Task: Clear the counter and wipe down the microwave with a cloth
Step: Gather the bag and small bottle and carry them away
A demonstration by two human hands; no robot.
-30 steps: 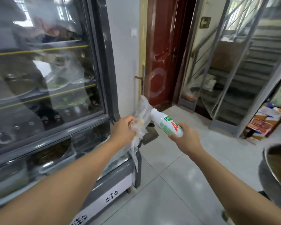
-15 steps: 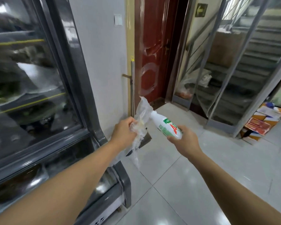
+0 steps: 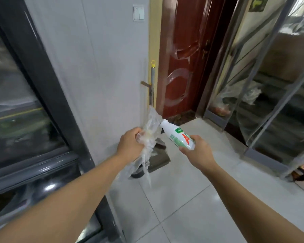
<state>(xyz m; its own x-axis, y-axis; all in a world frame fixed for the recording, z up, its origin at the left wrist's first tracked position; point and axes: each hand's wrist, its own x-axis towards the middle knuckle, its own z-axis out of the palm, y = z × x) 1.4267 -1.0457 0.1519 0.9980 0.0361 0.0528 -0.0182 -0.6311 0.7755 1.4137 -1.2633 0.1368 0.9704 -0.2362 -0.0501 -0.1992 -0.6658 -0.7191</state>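
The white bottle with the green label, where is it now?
In the head view the white bottle is right of centre, gripped by the right hand, its cap beside the plastic bag that the left hand holds.

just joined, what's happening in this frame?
A person is on their feet with both arms out, carrying rubbish. The left hand grips a crumpled clear plastic bag; the right hand holds a small white bottle with a green and red label, tilted with its neck toward the bag. Ahead is a dustpan on the tiled floor by the wall, beside a red door. A glass-fronted display fridge is on the left. No microwave or cloth is in view.
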